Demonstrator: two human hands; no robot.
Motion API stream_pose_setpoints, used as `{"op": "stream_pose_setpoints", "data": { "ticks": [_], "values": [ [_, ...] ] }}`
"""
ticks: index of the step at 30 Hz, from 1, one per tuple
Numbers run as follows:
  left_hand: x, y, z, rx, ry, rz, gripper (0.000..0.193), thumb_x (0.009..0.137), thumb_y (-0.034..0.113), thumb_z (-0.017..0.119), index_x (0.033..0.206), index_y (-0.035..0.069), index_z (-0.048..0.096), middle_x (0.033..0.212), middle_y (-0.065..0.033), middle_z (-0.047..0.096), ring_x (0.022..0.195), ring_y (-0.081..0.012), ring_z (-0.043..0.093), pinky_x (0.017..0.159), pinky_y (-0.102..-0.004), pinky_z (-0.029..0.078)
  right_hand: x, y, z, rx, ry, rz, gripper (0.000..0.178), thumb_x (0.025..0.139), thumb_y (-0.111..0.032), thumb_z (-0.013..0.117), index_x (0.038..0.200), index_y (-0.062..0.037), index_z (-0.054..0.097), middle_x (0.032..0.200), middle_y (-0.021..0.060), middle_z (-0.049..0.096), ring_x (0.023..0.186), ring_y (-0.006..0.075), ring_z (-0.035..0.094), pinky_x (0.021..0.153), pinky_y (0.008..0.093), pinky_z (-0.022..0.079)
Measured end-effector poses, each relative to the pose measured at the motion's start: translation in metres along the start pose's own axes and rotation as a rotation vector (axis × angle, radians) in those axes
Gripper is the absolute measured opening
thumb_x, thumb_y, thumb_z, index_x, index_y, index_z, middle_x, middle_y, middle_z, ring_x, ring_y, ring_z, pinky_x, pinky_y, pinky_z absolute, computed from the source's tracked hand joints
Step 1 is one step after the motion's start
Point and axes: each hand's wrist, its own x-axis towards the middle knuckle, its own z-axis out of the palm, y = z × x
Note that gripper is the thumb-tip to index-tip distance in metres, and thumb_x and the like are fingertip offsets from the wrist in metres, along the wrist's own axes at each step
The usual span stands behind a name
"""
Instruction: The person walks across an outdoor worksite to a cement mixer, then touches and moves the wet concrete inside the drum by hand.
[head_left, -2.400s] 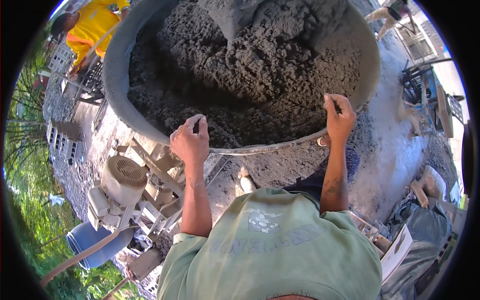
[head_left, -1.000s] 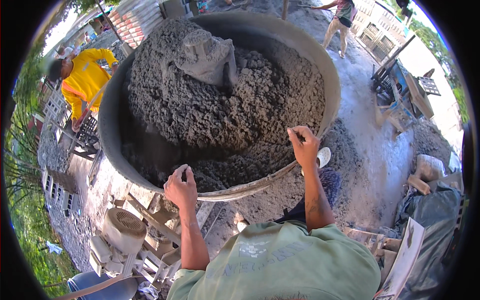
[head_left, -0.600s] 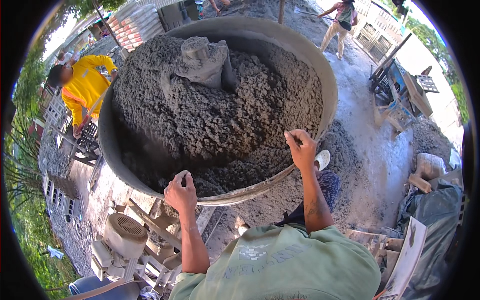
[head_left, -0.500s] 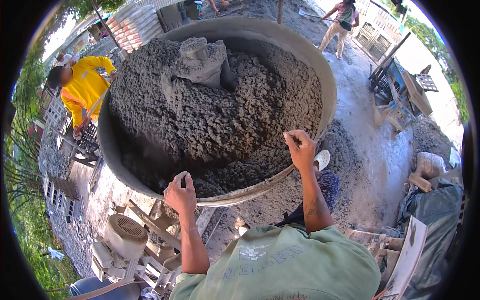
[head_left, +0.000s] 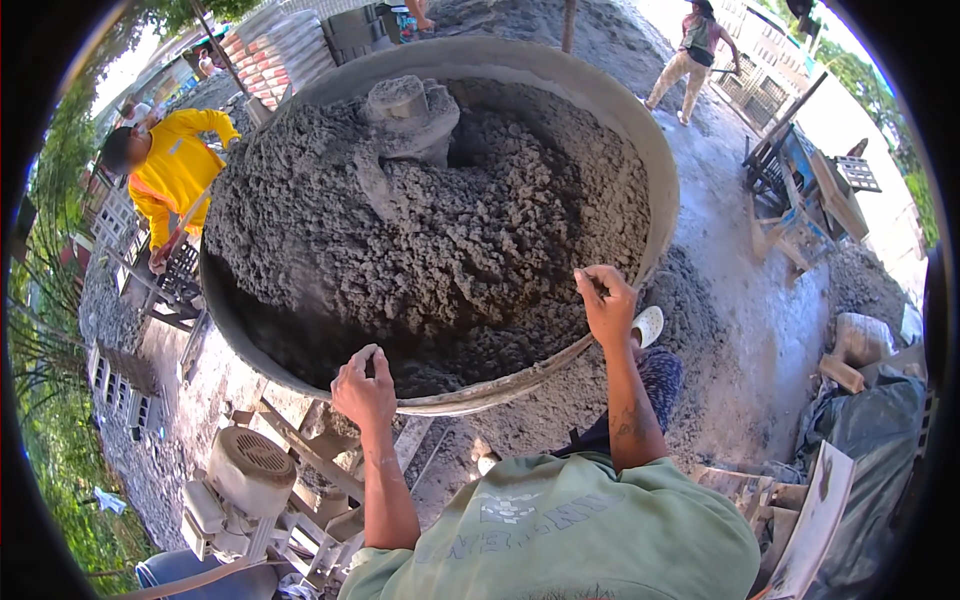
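A wide round mixer pan (head_left: 655, 150) holds a heap of damp grey concrete mix (head_left: 430, 250). From the mix rises a caked central hub (head_left: 398, 100) with an arm coated in the same grey. My left hand (head_left: 365, 395) is over the near rim, lower left, its fingers curled and nothing visible in them. Farther right, my right hand (head_left: 607, 308) is at the rim with thumb and index bent toward each other in a loose pinch; no object shows there. Whether either hand rests on the rim, I cannot tell.
Below left of the pan sits a dusty motor (head_left: 250, 470). A co-worker in a yellow top (head_left: 175, 165) stands at the left by hollow blocks (head_left: 120, 390). Stacked bags (head_left: 275, 55) are behind. Another person (head_left: 690, 60) is far right, beyond a blue-framed block machine (head_left: 800, 195).
The hub's coated arm has turned and the mix around it has shifted. Both my hands stay nearly in place. The far person at the right has turned and stepped.
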Motion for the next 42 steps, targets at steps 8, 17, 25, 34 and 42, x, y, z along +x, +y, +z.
{"op": "stream_pose_setpoints", "data": {
  "ticks": [8, 17, 25, 34, 42],
  "values": [
    [-0.004, -0.001, -0.003, -0.060, 0.316, 0.132, 0.038, 0.082, 0.015, 0.067, 0.117, 0.003, 0.058, 0.105, -0.0108, 0.059, 0.100, -0.0286, 0.052, 0.090, -0.0420, 0.040, 0.002, -0.004, 0.000, 0.036, 0.074, 0.068, 0.023, 0.092, -0.021, 0.061, 0.108, -0.0040, 0.059, 0.082, 0.0059, 0.064, 0.069, 0.0106, 0.056, 0.061, 0.0270, 0.045],
    [-0.005, -0.019, 0.000, -0.134, 0.442, 0.198, 0.049, 0.087, 0.018, 0.064, 0.127, -0.003, 0.045, 0.126, -0.0205, 0.046, 0.120, -0.0371, 0.041, 0.100, -0.0495, 0.031, -0.004, -0.009, 0.005, 0.051, 0.080, 0.124, 0.028, 0.097, -0.023, 0.051, 0.117, -0.0029, 0.053, 0.097, 0.0076, 0.065, 0.085, 0.0142, 0.059, 0.074, 0.0275, 0.045],
    [-0.011, -0.026, 0.001, -0.136, 0.451, 0.196, 0.049, 0.089, 0.020, 0.063, 0.127, -0.003, 0.043, 0.128, -0.0210, 0.044, 0.121, -0.0370, 0.040, 0.100, -0.0501, 0.031, -0.007, -0.006, 0.005, 0.011, 0.098, 0.112, 0.037, 0.100, -0.032, 0.042, 0.120, -0.0034, 0.052, 0.116, 0.0132, 0.059, 0.102, 0.0233, 0.059, 0.086, 0.0357, 0.046],
    [-0.010, -0.028, 0.002, -0.159, 0.429, 0.188, 0.049, 0.089, 0.021, 0.063, 0.127, -0.001, 0.042, 0.128, -0.0213, 0.042, 0.123, -0.0383, 0.037, 0.101, -0.0516, 0.030, -0.008, -0.004, 0.009, 0.051, 0.108, 0.121, 0.055, 0.099, -0.046, 0.034, 0.136, -0.0056, 0.040, 0.137, 0.0155, 0.044, 0.128, 0.0293, 0.041, 0.104, 0.0424, 0.034],
    [-0.010, -0.021, 0.002, -0.186, 0.431, 0.188, 0.049, 0.089, 0.022, 0.063, 0.127, -0.002, 0.043, 0.128, -0.0218, 0.042, 0.123, -0.0384, 0.037, 0.102, -0.0506, 0.030, -0.005, 0.004, 0.004, 0.066, 0.045, 0.177, 0.069, 0.096, -0.058, 0.028, 0.144, -0.0079, 0.031, 0.142, 0.0132, 0.040, 0.133, 0.0308, 0.036, 0.107, 0.0449, 0.030]
  ]
}}
